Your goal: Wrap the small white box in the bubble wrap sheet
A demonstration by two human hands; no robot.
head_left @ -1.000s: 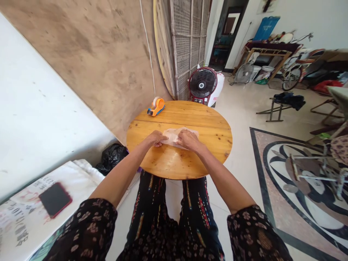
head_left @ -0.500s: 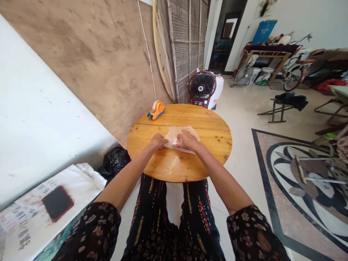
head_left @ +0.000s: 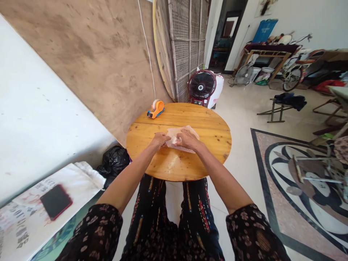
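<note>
A translucent, pale pinkish plastic wrap [head_left: 173,132], possibly bubble wrap, lies on the round wooden table [head_left: 206,119]. My left hand [head_left: 161,140] pinches its left edge between thumb and fingers. Resting over the middle of the wrap, my right hand [head_left: 187,139] has its fingers bent and gripping the plastic, with thumb and forefinger close together. A whitish patch shows between the two hands; what it is cannot be made out. Toward the table's far left edge stands an orange and blue tape dispenser [head_left: 156,109] with a roll of clear tape.
A fan [head_left: 201,85] stands just behind the table. To the left are a black plastic bag [head_left: 114,161] and a phone [head_left: 56,202] on a white printed sack [head_left: 81,177]. A folding stool [head_left: 277,108] with dark clothing is off to the right.
My left hand has shifted slightly at the wrap's left edge. The right hand keeps almost the same place, and the whole view has moved a little.
</note>
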